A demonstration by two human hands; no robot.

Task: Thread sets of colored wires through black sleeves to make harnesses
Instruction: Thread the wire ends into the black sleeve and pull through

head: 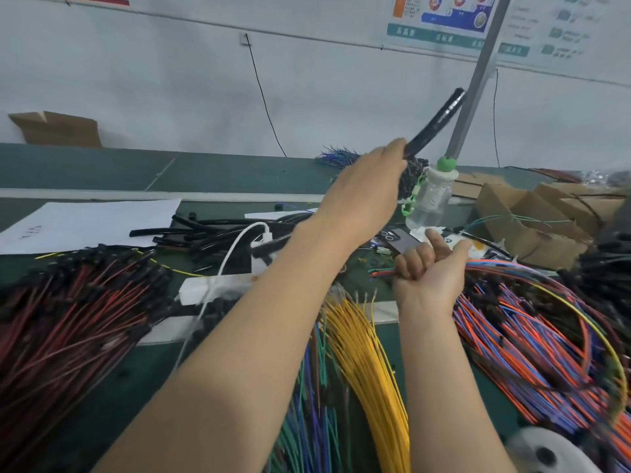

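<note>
My left hand [367, 186] is raised over the back of the bench and grips a black sleeve [438, 122], which sticks up and to the right from its fingers. Lower and nearer, my right hand [428, 271] is palm up with its fingers curled round a small set of colored wires [382, 273]; their orange and green ends poke out to the left of the fist. Loose black sleeves [191, 233] lie in a heap on the bench at left center. Yellow wires [368, 363] and green and blue wires [314, 404] fan out below my arms.
A big pile of red and black wires [75, 319] covers the left. Orange and purple wires [532, 339] fill the right. A clear bottle with a green cap [432, 196], a phone [397, 240], a white charger cable [218, 274], cardboard boxes [532, 216] and a metal pole [478, 76] stand behind.
</note>
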